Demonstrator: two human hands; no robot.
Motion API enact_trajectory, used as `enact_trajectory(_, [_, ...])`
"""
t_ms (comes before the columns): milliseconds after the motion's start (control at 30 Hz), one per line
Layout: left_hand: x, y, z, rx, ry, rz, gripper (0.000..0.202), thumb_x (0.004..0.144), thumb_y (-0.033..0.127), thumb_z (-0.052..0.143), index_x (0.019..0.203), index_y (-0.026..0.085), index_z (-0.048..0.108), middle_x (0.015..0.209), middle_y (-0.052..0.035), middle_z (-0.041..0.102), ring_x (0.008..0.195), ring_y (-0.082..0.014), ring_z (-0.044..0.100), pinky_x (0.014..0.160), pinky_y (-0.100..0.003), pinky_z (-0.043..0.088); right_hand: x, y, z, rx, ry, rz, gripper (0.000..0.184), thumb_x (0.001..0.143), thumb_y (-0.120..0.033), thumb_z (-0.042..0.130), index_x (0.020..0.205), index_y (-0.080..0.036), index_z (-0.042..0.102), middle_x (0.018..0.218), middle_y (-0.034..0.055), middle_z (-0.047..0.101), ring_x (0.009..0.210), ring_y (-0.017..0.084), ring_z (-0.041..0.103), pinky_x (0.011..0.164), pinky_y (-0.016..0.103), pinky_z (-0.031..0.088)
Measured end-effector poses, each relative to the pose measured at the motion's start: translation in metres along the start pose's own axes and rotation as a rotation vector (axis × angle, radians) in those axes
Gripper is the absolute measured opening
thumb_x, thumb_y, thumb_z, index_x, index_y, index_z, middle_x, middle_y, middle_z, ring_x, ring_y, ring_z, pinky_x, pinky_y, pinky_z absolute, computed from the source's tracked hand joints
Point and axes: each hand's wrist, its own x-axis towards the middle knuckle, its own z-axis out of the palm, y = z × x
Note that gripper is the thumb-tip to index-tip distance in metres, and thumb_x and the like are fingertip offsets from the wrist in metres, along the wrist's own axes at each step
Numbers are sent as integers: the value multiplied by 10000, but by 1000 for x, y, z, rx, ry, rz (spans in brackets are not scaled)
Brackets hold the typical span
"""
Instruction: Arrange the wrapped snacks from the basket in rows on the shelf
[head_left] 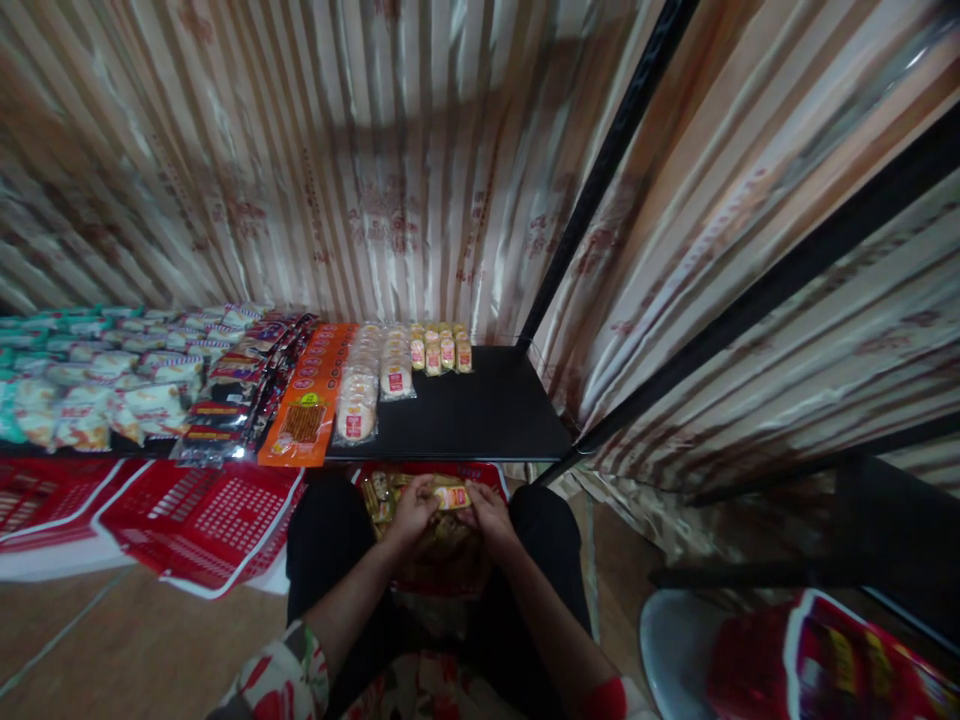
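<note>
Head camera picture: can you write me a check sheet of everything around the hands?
Surface: black shelf, with rows of snack packets across its left and middle.
Job's things: small packet, held above a red container of more packets in the lap.
Clutter: red baskets on the floor at left; white stool and red bag at lower right.
Hands: left hand and right hand both pinch the small packet.
Cables: nothing seen.
Surroundings: striped curtain behind, black frame pole at right.
</note>
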Motion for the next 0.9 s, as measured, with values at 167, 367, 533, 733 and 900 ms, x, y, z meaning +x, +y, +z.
enact_trajectory(167, [0,10,2,45,25,-12,321,702,252,540,1002,158,472,734,15,561,500,-57,514,447,-172,372,-1,6,4,-3,58,0,374,649,-527,580,850,-212,568,767,40,670,561,167,642,527,303,536])
enact_trajectory(367, [6,23,4,148,66,61,262,721,234,503,969,151,518,652,31,555,485,-57,486,464,-175,395,-3,-4,0,-160,-21,-167,399,621,-576,559,734,-196,602,733,37,667,698,204,638,591,307,517])
enact_trajectory(533, [9,45,5,317,65,178,266,726,216,482,968,146,568,754,-17,624,649,-104,563,585,-205,446,-5,-20,-3,-314,-135,-371,382,700,-527,520,848,-196,639,811,49,676,758,195,626,711,317,494])
enact_trajectory(733, [15,64,10,537,40,317,277,722,220,482,973,187,596,941,-32,657,839,-144,593,784,-246,440,-4,-41,-1,-491,-163,-484,289,715,-418,538,914,-246,658,875,37,684,814,197,626,760,320,489])
enact_trajectory(900, [24,77,16,591,52,341,264,724,243,487,954,196,606,897,-20,667,780,-139,594,743,-242,443,0,-56,1,-519,-146,-480,288,719,-388,539,939,-243,655,849,38,689,767,194,628,716,312,497])
